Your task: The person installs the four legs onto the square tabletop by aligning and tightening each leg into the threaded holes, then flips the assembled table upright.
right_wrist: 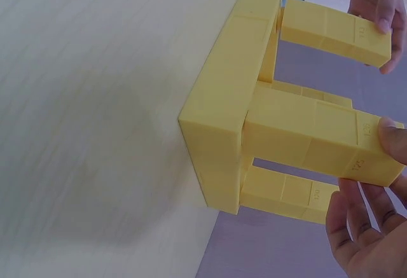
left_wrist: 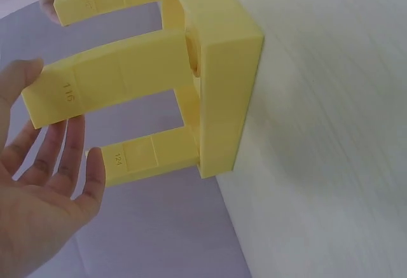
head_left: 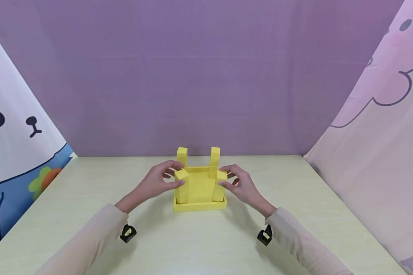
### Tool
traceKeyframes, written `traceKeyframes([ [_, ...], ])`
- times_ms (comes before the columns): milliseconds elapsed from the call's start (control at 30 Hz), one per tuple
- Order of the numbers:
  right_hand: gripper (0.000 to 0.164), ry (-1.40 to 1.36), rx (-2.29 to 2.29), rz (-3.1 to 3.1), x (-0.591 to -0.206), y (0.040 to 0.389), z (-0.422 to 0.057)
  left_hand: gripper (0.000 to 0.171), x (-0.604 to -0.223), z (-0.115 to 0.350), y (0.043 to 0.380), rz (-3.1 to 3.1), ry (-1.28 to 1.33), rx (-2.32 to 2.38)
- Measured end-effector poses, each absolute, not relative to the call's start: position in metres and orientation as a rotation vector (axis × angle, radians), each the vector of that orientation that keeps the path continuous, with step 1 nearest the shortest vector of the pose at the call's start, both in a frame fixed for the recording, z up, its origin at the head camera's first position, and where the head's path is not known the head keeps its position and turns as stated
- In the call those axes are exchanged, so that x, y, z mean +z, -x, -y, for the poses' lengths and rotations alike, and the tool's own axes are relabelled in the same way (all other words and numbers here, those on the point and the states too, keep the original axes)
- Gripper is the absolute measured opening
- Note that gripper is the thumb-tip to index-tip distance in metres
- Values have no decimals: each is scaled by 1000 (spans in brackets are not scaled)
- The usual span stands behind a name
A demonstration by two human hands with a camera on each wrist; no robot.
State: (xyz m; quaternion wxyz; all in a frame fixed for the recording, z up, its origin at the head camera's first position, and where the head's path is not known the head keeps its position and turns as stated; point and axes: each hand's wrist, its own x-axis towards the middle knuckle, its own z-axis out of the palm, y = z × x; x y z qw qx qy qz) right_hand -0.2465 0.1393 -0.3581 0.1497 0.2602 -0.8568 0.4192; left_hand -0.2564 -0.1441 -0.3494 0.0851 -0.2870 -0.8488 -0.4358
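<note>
A shallow yellow tray (head_left: 199,206) sits on the table with a tall yellow block standing in each corner. My left hand (head_left: 158,178) pinches the near-left block (head_left: 183,193) at its top, thumb on the near side and fingers behind. In the left wrist view, that block (left_wrist: 108,77) bears the number 116 and leans a little. Over on the other side, my right hand (head_left: 242,185) pinches the top of the near-right block (head_left: 219,191). The far-left block (head_left: 182,153) and far-right block (head_left: 215,156) stand behind, close to the fingertips.
A pale wooden table (head_left: 199,244) spreads around the tray. Behind it rises a purple cloth wall (head_left: 199,84), with printed cartoon cloths on the left (head_left: 20,133) and right (head_left: 375,164). Small black devices hang at both wrists.
</note>
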Motion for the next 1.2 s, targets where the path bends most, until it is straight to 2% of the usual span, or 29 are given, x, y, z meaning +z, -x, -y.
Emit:
traceKeyframes([
  [500,36,-749,1212,2489,-358,249,-141,36,-344,153,271,2666,1115,-1331],
  [700,34,-744,1216,2498,-335,228,-132,37,-344,153,269,2666,1101,-1328],
  [1000,34,-761,1218,2480,-334,227,-131,43,-352,151,260,2579,956,-1329],
  [1200,34,-756,1222,2485,-334,226,-131,38,-356,152,261,2560,992,-1295],
])
